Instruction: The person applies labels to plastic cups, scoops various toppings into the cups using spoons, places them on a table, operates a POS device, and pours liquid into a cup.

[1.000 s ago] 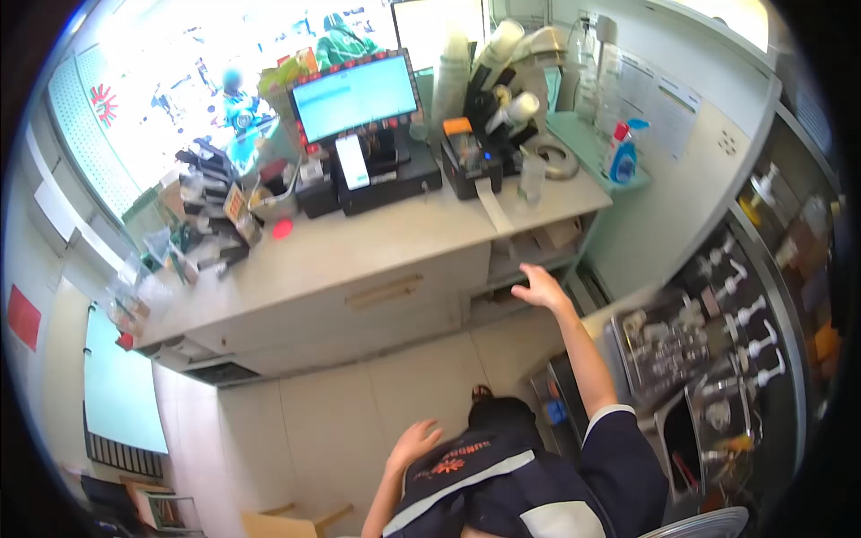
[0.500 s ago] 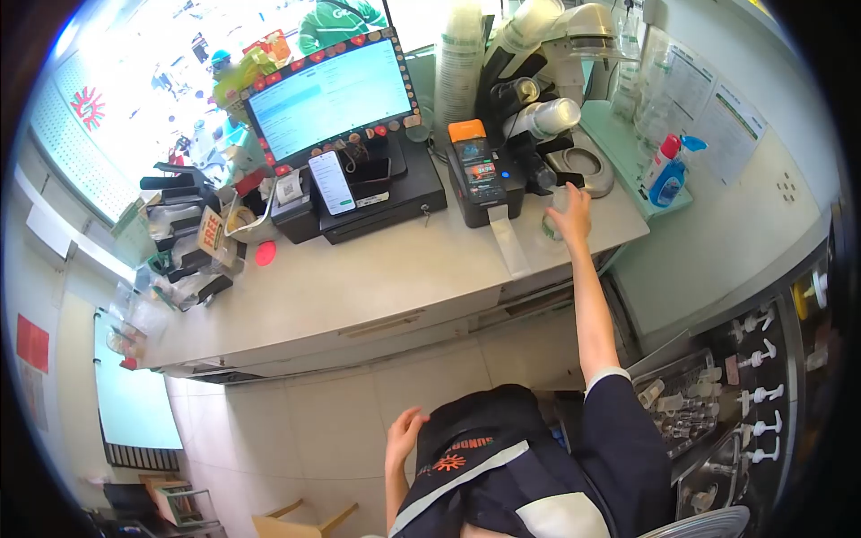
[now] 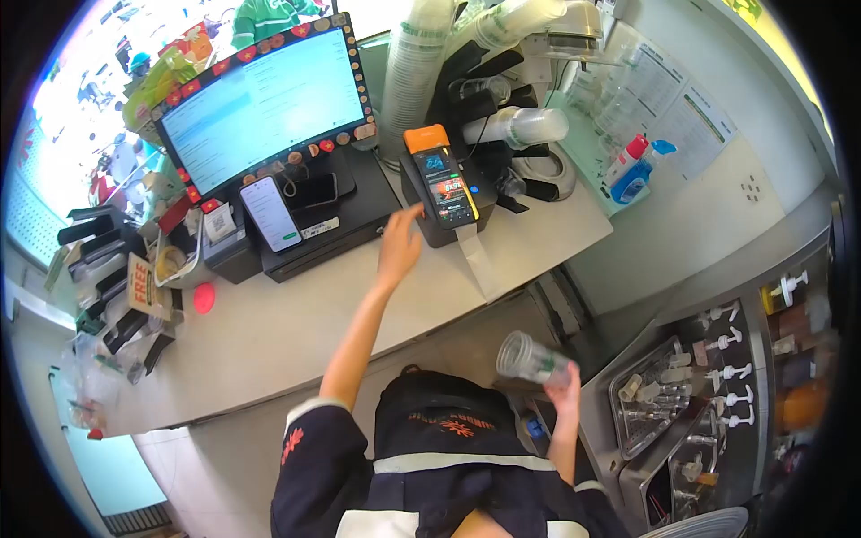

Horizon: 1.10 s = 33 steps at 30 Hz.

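Note:
My right hand (image 3: 562, 387) is wrapped round the base of a clear plastic cup (image 3: 529, 358), tilted with its mouth to the left, off the counter's front edge. My left hand (image 3: 399, 247) reaches over the counter (image 3: 359, 305), its fingers apart and nothing in them, beside the lower left of an orange-topped card terminal (image 3: 443, 184). That terminal rests on a black printer (image 3: 435, 235), from which a white paper strip (image 3: 477, 263) hangs. Left of my left hand, a phone (image 3: 268, 213) with a lit screen leans on the black cash drawer (image 3: 327, 245).
A large monitor (image 3: 265, 103) stands behind the phone. Stacked cups (image 3: 417, 72) and cup holders are at the counter's back. Spray bottles (image 3: 643, 172) sit on the right ledge. Pump dispensers (image 3: 735, 369) and a metal tray (image 3: 647, 394) are at the right. Beyond the window is a person in green (image 3: 269, 20).
My right hand has closed round the clear cup and brought it off the counter, down toward my body. My left hand has risen from beside my body to the terminal. The view has shifted.

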### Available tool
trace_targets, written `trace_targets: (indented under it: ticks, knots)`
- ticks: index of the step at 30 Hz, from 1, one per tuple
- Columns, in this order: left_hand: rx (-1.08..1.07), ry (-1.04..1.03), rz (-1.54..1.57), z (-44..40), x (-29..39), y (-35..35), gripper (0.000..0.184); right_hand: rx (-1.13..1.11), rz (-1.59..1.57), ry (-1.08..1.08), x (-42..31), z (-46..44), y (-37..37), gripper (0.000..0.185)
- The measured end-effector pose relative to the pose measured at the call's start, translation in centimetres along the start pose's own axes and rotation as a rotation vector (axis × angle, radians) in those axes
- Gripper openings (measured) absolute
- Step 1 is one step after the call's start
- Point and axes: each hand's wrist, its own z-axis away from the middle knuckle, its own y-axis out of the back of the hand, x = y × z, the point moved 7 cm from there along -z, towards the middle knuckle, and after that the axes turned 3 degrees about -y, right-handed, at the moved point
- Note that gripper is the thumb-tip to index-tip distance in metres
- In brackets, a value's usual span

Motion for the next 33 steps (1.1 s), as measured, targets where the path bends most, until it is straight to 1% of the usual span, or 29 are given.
trace_targets:
  ticks: [2,3,5,6,8,13,15,16,17,18,19,21,22,23,25,26,27,28,29,30,31,32,33]
  knots:
    - [0.015,0.041,-0.112,-3.6,-1.8,-0.3,0.047,0.157,-0.128,-0.015,2.8,3.1,1.3,0.044]
    - [0.002,0.039,-0.101,-4.9,-2.7,-0.7,0.047,0.154,-0.140,-0.027,4.4,3.9,1.9,0.047]
    - [-0.034,0.059,-0.220,-6.7,-4.0,-1.7,0.048,0.144,-0.204,-0.042,6.5,5.4,2.0,0.045]
    - [-0.081,0.110,-0.226,-7.1,-5.0,-2.4,0.049,0.165,-0.209,-0.043,7.4,6.0,2.1,0.045]
    - [-0.127,0.111,-0.219,-7.4,-5.2,-3.0,0.047,0.158,-0.278,-0.052,8.8,6.6,1.5,0.043]
    - [-0.211,0.134,-0.281,-7.2,-5.3,-3.4,0.045,0.189,-0.220,-0.005,8.4,7.1,-0.4,0.045]
    - [-0.050,0.181,-0.013,-6.7,-4.4,-2.0,0.047,0.192,-0.212,0.002,7.1,6.9,-1.8,0.045]
    - [0.004,0.070,-0.009,-5.9,-3.4,-1.5,0.051,0.168,-0.263,0.022,6.3,7.0,-3.2,0.046]
    - [0.001,0.071,-0.007,-4.5,-2.9,-1.4,0.051,0.144,-0.314,0.041,5.5,7.1,-4.6,0.047]
    - [-0.002,0.060,0.151,-2.6,-2.0,-1.4,0.052,0.122,-0.410,0.049,4.9,7.1,-5.8,0.045]
    - [-0.006,0.048,0.307,-0.6,-1.1,-1.4,0.054,0.125,-0.413,0.047,4.6,7.1,-6.8,0.045]
    - [-0.274,0.302,0.595,5.3,-1.0,-3.7,0.065,-0.052,-0.545,0.131,3.4,7.2,-9.9,0.043]
    - [-0.379,0.342,0.736,7.6,0.4,-4.2,0.074,-0.116,-0.572,0.162,3.0,7.3,-11.3,0.043]
    - [-0.484,0.382,0.878,9.6,1.9,-4.6,0.084,-0.115,-0.572,0.160,2.8,7.4,-12.3,0.043]
    - [-0.591,0.261,0.871,11.5,4.3,-4.8,0.103,-0.238,-0.554,0.126,2.5,8.1,-15.5,0.045]
    - [-0.592,0.263,0.870,11.8,4.9,-5.1,0.103,-0.289,-0.507,0.110,2.2,9.0,-17.4,0.050]
    - [-0.494,0.210,0.990,11.5,5.8,-4.8,0.107,-0.289,-0.509,0.109,2.1,9.5,-18.5,0.050]
    - [-0.394,0.155,1.107,11.1,6.5,-4.0,0.112,-0.355,-0.334,0.060,2.5,10.1,-20.0,0.051]
    - [-0.399,0.157,1.106,10.7,6.8,-3.6,0.112,-0.418,-0.159,0.012,3.2,10.5,-21.0,0.053]
    - [-0.307,0.234,1.238,9.9,6.6,-3.0,0.114,-0.520,-0.075,-0.041,4.5,10.0,-20.8,0.049]
    - [-0.213,0.316,1.369,9.2,6.1,-2.7,0.116,-0.512,-0.081,-0.041,4.4,10.4,-20.9,0.049]
    - [-0.235,0.380,1.461,8.8,5.6,-2.8,0.113,-0.546,0.158,-0.055,4.5,11.2,-21.5,0.047]
    - [-0.244,0.389,1.467,8.6,5.2,-2.7,0.113,-0.572,0.398,-0.071,4.8,11.5,-21.8,0.045]
